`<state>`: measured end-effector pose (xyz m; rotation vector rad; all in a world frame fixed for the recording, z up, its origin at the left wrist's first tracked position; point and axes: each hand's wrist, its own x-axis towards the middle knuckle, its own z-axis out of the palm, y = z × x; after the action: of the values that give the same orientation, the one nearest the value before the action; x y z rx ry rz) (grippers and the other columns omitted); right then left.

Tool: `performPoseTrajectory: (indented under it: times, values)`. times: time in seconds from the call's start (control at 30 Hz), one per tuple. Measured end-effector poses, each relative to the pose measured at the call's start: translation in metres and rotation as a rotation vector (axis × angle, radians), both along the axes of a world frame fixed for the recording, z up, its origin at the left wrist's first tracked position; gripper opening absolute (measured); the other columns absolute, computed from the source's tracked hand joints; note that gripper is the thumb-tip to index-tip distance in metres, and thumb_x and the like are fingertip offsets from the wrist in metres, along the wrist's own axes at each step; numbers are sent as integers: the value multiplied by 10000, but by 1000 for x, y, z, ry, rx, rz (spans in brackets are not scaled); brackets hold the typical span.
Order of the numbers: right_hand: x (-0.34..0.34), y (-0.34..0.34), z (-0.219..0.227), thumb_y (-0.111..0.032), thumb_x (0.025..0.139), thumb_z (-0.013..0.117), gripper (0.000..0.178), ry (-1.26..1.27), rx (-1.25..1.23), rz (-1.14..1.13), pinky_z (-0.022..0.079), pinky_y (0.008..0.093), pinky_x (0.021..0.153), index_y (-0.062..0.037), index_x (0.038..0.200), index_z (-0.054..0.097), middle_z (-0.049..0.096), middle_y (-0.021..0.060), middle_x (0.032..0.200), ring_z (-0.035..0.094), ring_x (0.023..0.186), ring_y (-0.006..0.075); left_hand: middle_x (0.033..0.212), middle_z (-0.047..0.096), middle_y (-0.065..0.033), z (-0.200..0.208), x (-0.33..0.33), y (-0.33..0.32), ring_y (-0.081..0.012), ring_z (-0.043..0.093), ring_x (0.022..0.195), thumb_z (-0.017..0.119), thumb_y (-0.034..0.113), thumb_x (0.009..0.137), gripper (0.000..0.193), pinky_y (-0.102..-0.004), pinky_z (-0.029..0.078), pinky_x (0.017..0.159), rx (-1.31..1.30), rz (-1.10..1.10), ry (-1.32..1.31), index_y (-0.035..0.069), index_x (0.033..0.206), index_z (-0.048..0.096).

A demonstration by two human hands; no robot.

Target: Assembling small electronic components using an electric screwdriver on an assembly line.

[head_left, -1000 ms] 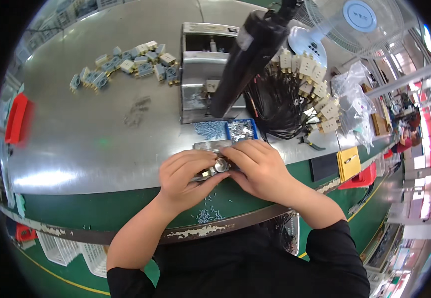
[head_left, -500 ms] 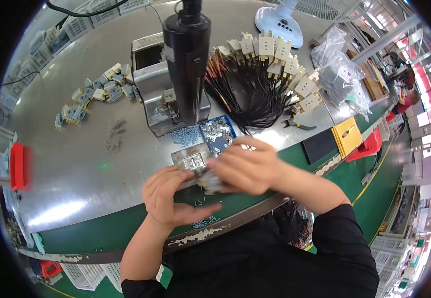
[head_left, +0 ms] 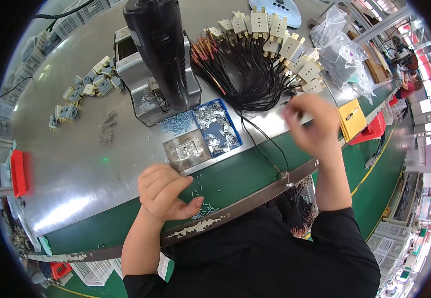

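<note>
My left hand (head_left: 163, 192) hovers over the front edge of the table, thumb apart from the bent fingers, nothing in it. Just beyond it lies a metal fixture block (head_left: 186, 150) with a recess holding small metal parts. My right hand (head_left: 317, 124) is raised at the right, beside the black cable bundle (head_left: 255, 84) with its white sockets (head_left: 291, 47). Motion smears its fingers, so whether they hold anything is unclear. Two black cable strands run from the bundle to the table edge. A blue tray (head_left: 218, 126) of metal terminals adjoins the block.
A black electric screwdriver (head_left: 161, 49) stands over a metal stand. Screws (head_left: 177, 123) lie beside the tray, more screws (head_left: 204, 212) at the front edge. Springs (head_left: 107, 129) and grey-white socket parts (head_left: 86, 89) are at left. A yellow pad (head_left: 352, 120) and plastic bag (head_left: 342, 49) are at right.
My right hand has moved right, away from the block and my left hand. The blurred grey part between the hands no longer shows there. Cable strands now reach the table edge; the view has shifted.
</note>
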<state>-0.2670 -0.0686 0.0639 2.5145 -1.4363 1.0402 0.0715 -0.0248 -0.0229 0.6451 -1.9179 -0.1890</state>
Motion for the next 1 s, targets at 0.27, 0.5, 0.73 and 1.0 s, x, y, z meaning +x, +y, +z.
performPoseTrajectory:
  times: [0.27,0.5,0.73,1.0]
  values:
    - [-19,31,-33,-109,913,731,217,140,860,79,531,409,657,5,1035,593,679,145,758,701,719,328,670,614,-62,4,-6,2,-232,611,567,817,248,810,268,-349,524,599,3,-106,-35,29,860,673]
    - [9,7,-8,-354,966,666,552,-845,1073,488,551,351,852,68,1318,606,719,217,1215,715,997,226,777,679,-101,2,-3,6,-234,669,643,838,232,821,364,-346,565,632,84,-123,10,-16,1040,687]
    - [111,-22,2,-150,917,758,341,86,576,510,553,431,773,-5,1208,655,704,154,980,692,907,351,1038,711,-206,11,-8,24,-289,745,824,907,267,844,696,-415,627,742,730,-250,647,-48,1344,541]
    - [141,-40,0,-118,846,808,186,-37,375,724,538,416,705,-12,980,734,700,132,914,684,843,327,884,707,-162,17,23,5,-255,733,757,700,64,987,175,-387,625,690,1152,-658,1040,-43,1093,609]
